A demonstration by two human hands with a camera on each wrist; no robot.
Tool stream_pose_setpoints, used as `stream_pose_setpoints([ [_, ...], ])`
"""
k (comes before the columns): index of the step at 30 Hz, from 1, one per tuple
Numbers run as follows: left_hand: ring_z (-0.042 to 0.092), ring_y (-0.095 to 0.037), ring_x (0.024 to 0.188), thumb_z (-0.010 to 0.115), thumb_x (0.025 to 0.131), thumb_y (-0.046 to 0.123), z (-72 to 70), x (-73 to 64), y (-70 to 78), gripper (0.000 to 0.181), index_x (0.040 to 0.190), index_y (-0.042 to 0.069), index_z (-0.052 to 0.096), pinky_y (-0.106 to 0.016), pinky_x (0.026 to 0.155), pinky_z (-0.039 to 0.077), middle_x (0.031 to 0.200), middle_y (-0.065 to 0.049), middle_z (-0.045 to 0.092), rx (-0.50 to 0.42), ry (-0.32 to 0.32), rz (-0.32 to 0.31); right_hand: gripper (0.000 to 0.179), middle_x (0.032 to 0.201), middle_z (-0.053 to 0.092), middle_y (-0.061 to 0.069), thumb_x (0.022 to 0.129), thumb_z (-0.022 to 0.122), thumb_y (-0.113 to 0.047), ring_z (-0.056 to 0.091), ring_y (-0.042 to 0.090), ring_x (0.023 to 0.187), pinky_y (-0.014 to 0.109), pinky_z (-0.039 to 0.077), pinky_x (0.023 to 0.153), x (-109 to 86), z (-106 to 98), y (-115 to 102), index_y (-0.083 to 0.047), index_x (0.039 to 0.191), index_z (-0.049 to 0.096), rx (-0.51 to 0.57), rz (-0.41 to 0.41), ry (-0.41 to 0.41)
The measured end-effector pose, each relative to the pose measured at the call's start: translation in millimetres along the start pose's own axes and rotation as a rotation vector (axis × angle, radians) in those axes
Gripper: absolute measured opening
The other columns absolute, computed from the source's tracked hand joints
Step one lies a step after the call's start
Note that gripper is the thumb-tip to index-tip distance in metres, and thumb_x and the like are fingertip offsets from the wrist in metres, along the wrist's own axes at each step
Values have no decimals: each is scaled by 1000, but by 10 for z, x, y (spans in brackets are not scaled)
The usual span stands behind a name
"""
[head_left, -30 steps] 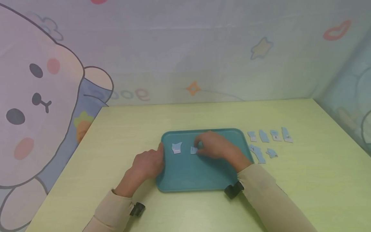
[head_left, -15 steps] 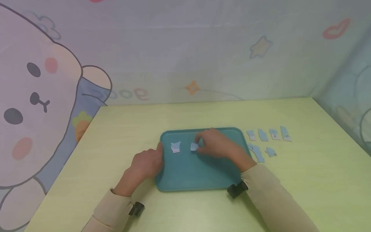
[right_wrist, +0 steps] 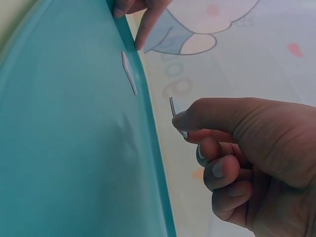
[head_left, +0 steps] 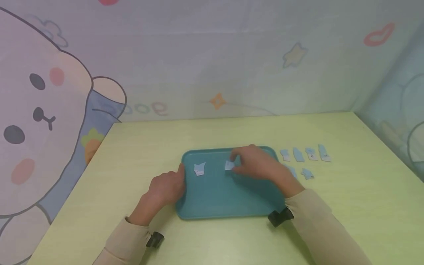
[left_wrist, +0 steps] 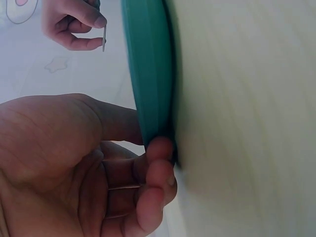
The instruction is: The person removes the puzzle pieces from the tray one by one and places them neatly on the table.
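My left hand grips the left edge of a teal tray; the left wrist view shows its fingertips at the rim. Thumb and index finger of my right hand pinch a small light-blue puzzle piece. In the right wrist view that thin piece stands edge-on, held above the tray, and the other fingers are curled beneath. A second puzzle piece, pale blue and whitish with a jagged outline, lies in the tray's upper left.
Right of the tray, several puzzle pieces lie on the pale yellow table in two rows. One lower-row piece is partly hidden by my right wrist. A printed cloth hangs behind the table.
My right hand has lifted the puzzle piece from the tray and moved a little to the right with it. The left hand stays at the tray's edge.
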State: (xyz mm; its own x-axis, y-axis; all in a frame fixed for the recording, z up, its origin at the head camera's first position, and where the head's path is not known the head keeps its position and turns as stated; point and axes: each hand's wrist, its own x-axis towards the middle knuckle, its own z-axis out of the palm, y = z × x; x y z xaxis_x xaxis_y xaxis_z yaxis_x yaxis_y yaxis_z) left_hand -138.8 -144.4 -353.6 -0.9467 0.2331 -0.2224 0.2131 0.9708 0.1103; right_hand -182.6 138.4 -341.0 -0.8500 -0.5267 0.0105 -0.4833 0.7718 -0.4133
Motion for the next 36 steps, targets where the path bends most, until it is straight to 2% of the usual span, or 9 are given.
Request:
stream_pose_setpoints([
  [10, 65, -27, 83, 44, 106, 13, 15, 26, -2, 60, 160, -9, 31, -48, 71, 55, 103, -21, 71, 6, -15, -10, 25, 62, 50, -4, 94, 76, -16, 43, 10, 57, 29, 37, 57, -94, -68, 59, -6, 116, 73, 9, 18, 5],
  [25, 63, -25, 79, 46, 106, 12, 18, 17, -11, 59, 159, -9, 33, -45, 66, 53, 96, -19, 70, 11, -8, -1, 27, 66, 55, -1, 95, 74, -16, 46, 13, 58, 31, 41, 59, -288, -221, 233, -5, 120, 72, 14, 81, -1],
  [36, 64, -26, 80, 46, 106, 12, 24, 16, -9, 59, 159, -9, 33, -46, 68, 54, 99, -20, 70, 10, -1, 1, 27, 72, 61, 2, 95, 74, -13, 52, 14, 61, 32, 45, 60, -460, -316, 411, -4, 121, 72, 17, 110, 8],
])
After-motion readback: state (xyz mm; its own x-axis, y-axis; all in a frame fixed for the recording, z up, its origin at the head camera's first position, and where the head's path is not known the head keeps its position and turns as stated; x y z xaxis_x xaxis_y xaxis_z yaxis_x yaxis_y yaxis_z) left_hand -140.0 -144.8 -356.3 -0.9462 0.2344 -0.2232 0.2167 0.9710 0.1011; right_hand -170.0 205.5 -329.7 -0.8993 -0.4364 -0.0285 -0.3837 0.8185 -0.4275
